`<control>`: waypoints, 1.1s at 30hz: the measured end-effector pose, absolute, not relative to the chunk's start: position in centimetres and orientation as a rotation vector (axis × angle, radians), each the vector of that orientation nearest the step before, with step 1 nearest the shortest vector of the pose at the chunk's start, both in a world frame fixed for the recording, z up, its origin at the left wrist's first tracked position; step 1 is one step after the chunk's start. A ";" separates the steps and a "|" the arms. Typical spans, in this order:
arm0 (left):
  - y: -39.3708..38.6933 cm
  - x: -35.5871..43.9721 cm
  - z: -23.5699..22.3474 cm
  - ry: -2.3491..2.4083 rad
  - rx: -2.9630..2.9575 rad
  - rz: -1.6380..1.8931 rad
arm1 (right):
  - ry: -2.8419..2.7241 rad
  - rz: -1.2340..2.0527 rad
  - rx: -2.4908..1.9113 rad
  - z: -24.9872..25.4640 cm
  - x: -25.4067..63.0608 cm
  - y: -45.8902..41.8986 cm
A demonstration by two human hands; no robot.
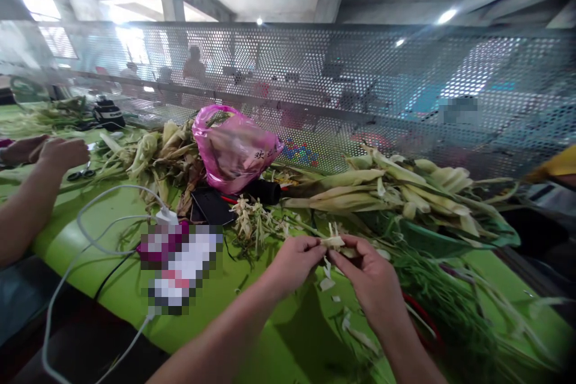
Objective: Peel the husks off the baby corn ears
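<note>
Over the green table, my left hand and my right hand meet, both with fingers closed in a pinch. Between them is a small pale piece of corn husk, with short strips sticking up from it. Bits of husk lie on the table just below my fingers. Close to my left hand sits a loose heap of small husk pieces with green stems. Thin green stalks spread out beside my right forearm, which partly hides a red-rimmed item.
Husks overflow a green basket at right. A pink plastic bag, dark phone, pale blurred phone-like item and white cable lie left. A co-worker's hands are near scissors. A perforated screen stands behind.
</note>
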State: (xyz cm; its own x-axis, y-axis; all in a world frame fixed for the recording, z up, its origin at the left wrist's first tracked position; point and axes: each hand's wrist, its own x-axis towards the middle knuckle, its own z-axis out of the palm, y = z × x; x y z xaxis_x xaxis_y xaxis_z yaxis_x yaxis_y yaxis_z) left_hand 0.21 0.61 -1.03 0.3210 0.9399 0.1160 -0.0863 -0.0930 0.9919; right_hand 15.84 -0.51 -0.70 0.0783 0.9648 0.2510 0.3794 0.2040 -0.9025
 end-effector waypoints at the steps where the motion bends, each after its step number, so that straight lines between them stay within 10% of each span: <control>1: 0.6 0.2 -1.1 0.890 1.437 1.072 | -1.445 0.788 -1.342 -0.7 15.8 -0.5; 25: -0.2 -1.1 0.8 1.200 2.150 0.988 | -1.114 1.166 -1.191 0.8 15.8 -1.1; 33: 0.5 -0.3 -0.5 0.900 1.758 1.010 | -1.600 0.740 -1.240 1.5 15.5 -1.2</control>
